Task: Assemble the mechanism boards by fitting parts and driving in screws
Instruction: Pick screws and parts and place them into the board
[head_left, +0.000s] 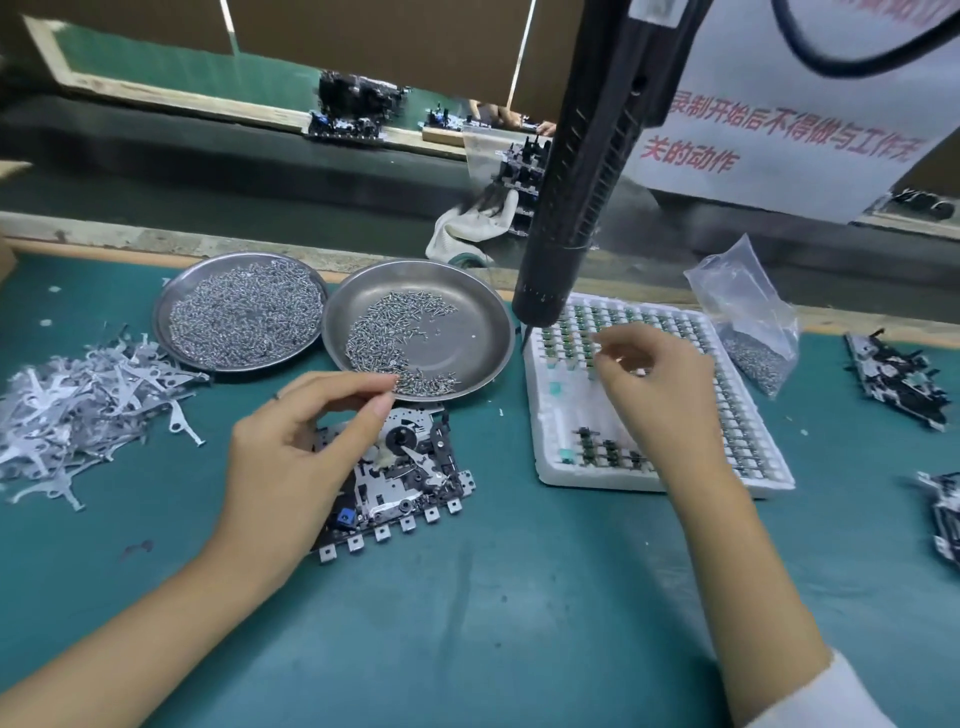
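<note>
Green surface (493, 613), workshop bench, conveyor belt (218, 192) running along the far side.

Mechanism board (410, 478) at near centre, flat on the mat, row of square tabs along its near edge, small blue part at its near-left corner. Left hand (296, 452) over the board's left half, fingers curled, thumb and forefinger pinched together just above it at the near rim of the right dish; whatever sits in the pinch too small to make out. Right hand (660, 389) to the right, over the foam tray (566, 467), fingers bent down among the tray's rows, blurred; gripping anything or not, cannot tell.

Right dish (483, 332) just beyond the board, steel, a crescent of screws (395, 343) in its left part. Left dish (171, 312) touching it, heaped with more screws. Loose pile of flat metal levers (83, 405) at far left. Tray filled with rows of small green-and-black parts, several near pockets bare. Black driver (576, 171) hanging from above, tilted, tip just off the tray's far-left corner. Clear bag (748, 322) of screws right of the tray. Two more boards (898, 379) at the right edge. White glove (467, 228) on the belt behind the dishes. Paper notice (789, 140) with red lettering at far right.
</note>
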